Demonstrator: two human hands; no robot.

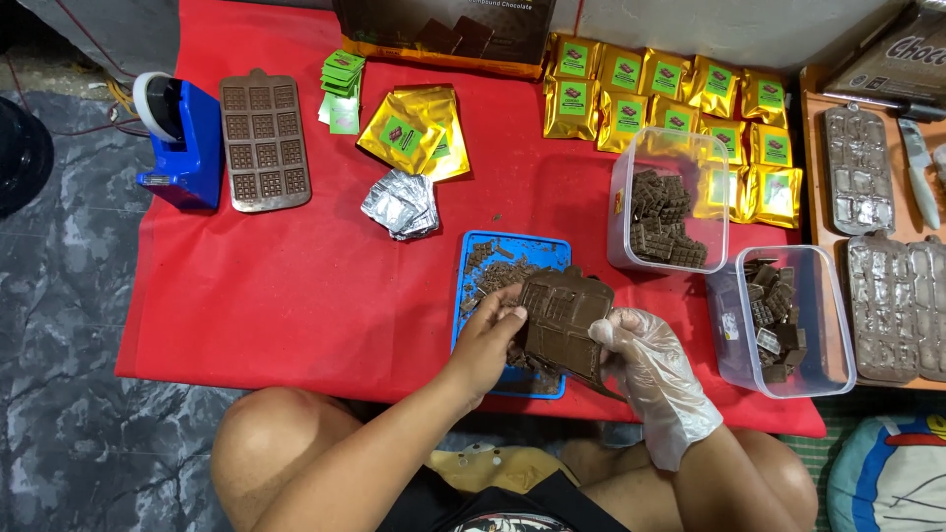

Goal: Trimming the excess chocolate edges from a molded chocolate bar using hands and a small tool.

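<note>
While both hands close on it from opposite edges, a brown silicone chocolate mould (pixel 567 320) hangs tilted over the blue tray (pixel 471 258) at lower centre of the frame.

Left hand (pixel 490 335), bare: fingers curled onto the mould's left edge, thumb on top, holding it. Right hand (pixel 645 360), in a clear disposable glove: fingers wrapped round the right edge, holding the same mould.

Step in hand, by judgement: flexing the mould to release small bars onto the tray. Whether any pieces remain in its cavities cannot be told, as the underside is hidden. The next move would call for a firm bend held low over the tray, so that pieces land inside its rim and not on the red cloth (pixel 296 286).

Around:
- chocolate fragments (pixel 490 278) scattered on the tray, under and beside the mould;
- two clear plastic tubs, one right of centre (pixel 623 192) and one at lower right (pixel 828 325), both part filled with chocolate pieces;
- silver foil wrappers (pixel 401 204) in a heap at centre;
- gold pouches with green labels (pixel 419 133), and more in rows at upper right (pixel 670 94);
- second brown mould (pixel 263 141) lying flat at upper left, beside a blue tape dispenser (pixel 182 143);
- clear moulds (pixel 859 167) on a wooden board at far right.

Obstruction: the nearer tub stands just beside the right hand and crowds its elbow room.
</note>
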